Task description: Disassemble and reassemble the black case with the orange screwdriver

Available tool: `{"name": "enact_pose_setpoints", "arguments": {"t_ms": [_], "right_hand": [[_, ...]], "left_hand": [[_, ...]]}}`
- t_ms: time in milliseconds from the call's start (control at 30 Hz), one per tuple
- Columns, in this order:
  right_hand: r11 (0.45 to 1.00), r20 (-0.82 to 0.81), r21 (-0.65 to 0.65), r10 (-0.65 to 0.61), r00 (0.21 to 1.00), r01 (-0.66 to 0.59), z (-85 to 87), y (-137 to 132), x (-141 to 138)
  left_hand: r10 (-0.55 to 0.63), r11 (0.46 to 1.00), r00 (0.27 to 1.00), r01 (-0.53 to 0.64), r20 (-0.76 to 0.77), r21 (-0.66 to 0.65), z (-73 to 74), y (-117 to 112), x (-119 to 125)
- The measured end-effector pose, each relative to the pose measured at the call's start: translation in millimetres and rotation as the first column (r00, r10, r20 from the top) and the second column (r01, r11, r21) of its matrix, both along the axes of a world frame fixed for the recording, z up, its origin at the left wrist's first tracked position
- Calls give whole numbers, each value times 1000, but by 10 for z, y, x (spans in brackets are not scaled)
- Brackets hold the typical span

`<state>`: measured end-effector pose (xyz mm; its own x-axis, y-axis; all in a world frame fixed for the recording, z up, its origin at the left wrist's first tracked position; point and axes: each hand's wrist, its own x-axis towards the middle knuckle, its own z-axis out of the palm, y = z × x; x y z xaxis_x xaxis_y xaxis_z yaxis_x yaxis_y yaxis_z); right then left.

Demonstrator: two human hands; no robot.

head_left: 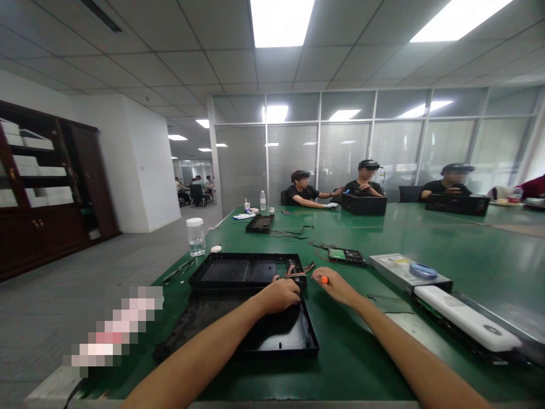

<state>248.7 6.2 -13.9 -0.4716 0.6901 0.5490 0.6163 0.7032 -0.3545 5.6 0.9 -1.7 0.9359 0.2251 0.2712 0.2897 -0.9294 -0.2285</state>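
Observation:
A black plastic case lies opened out in front of me, with a far half (pixel 238 271) and a near half (pixel 293 335). My left hand (pixel 279 295) reaches over the seam between the halves at their right side, its fingers curled downward. What those fingertips hold is hidden. Just beyond them, a bundle of wires (pixel 292 272) sits in the right end of the far half. My right hand (pixel 336 286) is closed around a tool with an orange handle (pixel 324 280), just right of the case. The rest of this tool is covered by the hand.
To the left stand a lidded clear jar (pixel 196 238) and pliers-like tools (pixel 179 271). A circuit board module (pixel 346 255) lies beyond my right hand. Farther right are a metal box (pixel 400 270) with a blue tape roll (pixel 423 270) and a long white device (pixel 466 318). Several people sit across the table.

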Motion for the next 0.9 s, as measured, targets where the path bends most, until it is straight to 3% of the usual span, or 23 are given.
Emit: {"name": "enact_pose_setpoints", "arguments": {"t_ms": [100, 333, 633, 900], "right_hand": [[1000, -4, -2, 1, 1000, -1, 6, 2, 2], [998, 0, -53, -45, 999, 45, -17, 22, 29], [996, -24, -80, -36, 999, 34, -9, -11, -21], [996, -13, -85, -42, 999, 41, -15, -13, -52]], "left_hand": [[15, 994, 998, -8, 66, -111, 28, -2, -6], [291, 937, 940, -242, 178, -252, 37, -60, 30], [153, 956, 976, -108, 152, -271, -40, 43, 41], [252, 939, 950, -194, 184, -283, -109, 90, 48]]}}
